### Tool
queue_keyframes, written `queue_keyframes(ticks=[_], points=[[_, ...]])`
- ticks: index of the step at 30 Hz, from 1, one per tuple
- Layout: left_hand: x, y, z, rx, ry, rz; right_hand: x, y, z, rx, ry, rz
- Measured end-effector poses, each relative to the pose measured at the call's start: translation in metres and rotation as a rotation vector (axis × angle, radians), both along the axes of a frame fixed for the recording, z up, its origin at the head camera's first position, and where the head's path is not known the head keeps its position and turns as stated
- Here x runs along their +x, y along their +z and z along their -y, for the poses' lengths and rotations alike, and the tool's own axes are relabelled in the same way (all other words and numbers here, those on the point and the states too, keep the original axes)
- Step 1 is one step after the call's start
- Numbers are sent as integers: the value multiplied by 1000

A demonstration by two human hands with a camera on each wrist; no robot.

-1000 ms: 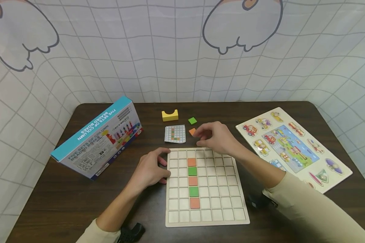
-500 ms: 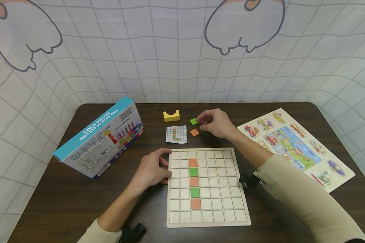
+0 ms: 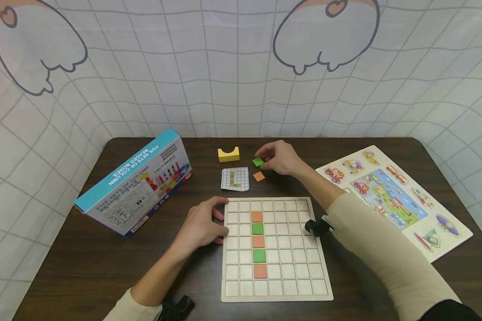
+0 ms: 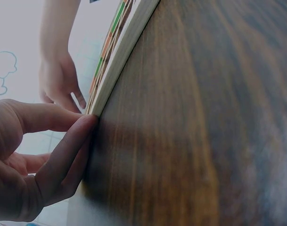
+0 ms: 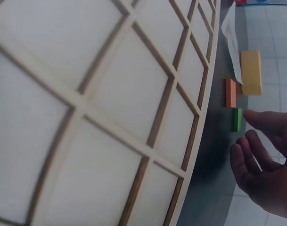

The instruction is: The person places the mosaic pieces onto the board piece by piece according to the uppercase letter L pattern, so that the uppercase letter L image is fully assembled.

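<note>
My left hand [image 3: 202, 223] rests at the left edge of a wooden grid board [image 3: 291, 292]; its thumb and fingertips touch the rim, as the left wrist view also shows. Orange and green square tiles [image 3: 257, 228] fill part of one column. Beyond the board, my right hand [image 3: 280, 157] has its thumb and fingers spread beside a loose green tile [image 3: 258, 162] on the table. In the right wrist view there is a gap between thumb and fingers, with the green tile [image 5: 237, 120] by the thumb tip. A loose orange tile [image 3: 259, 176] lies just nearer.
A small pattern card [image 3: 241, 173] and a yellow arch block [image 3: 229, 155] lie behind the board. At left stands a blue and white box [image 3: 140, 185]. A picture puzzle board [image 3: 438, 209] lies at right, partly under the right forearm.
My right hand has moved away from beside the orange tile, back to the loose green tile. My left hand stays at the board's edge.
</note>
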State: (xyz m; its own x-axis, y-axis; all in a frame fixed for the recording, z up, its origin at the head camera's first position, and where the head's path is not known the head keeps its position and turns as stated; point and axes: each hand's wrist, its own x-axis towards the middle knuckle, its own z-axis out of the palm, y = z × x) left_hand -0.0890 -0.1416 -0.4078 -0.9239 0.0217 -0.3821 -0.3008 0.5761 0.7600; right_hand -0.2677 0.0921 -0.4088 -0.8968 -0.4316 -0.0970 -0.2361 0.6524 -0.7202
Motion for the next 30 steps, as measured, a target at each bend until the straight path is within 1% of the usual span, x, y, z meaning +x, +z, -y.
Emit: queue_keyframes(ticks=[5, 15, 30], points=[[0, -1, 1, 0, 3, 0, -6, -3, 7, 26, 12, 0], [0, 0, 1, 20, 7, -7, -11, -5, 12, 69, 25, -4], [0, 1, 1, 21, 6, 5, -10, -5, 12, 104, 49, -19]])
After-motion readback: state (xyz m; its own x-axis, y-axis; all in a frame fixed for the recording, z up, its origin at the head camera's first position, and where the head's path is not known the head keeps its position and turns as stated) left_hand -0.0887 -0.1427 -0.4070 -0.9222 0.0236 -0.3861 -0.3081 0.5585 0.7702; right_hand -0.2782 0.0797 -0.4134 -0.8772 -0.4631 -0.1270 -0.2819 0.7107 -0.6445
